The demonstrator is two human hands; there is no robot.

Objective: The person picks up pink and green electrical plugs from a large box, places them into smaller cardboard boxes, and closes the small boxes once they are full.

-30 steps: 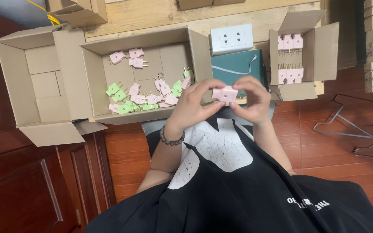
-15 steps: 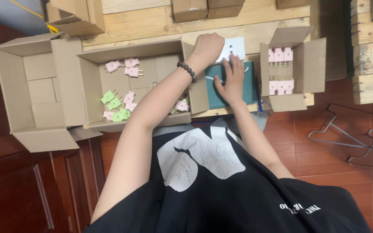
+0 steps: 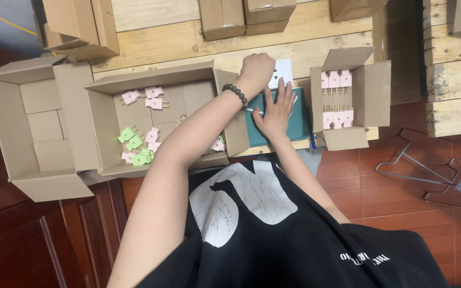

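Under the right hand [image 3: 276,111], which lies flat with fingers spread, sits a smooth teal box [image 3: 273,128]. Just beyond it, the left hand [image 3: 258,68] is curled in a fist on a white socket strip [image 3: 283,71]; whether it grips cannot be told. Its forearm stretches across a cardboard box [image 3: 108,128] of pink and green plugs [image 3: 134,143]. To the right, another cardboard box [image 3: 372,90] holds plugs in rows.

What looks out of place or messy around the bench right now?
Wire hangers lie loose on the red tile floor beside the bench. In the middle box, pink and green plugs are scattered, unlike the neat rows in the right box.
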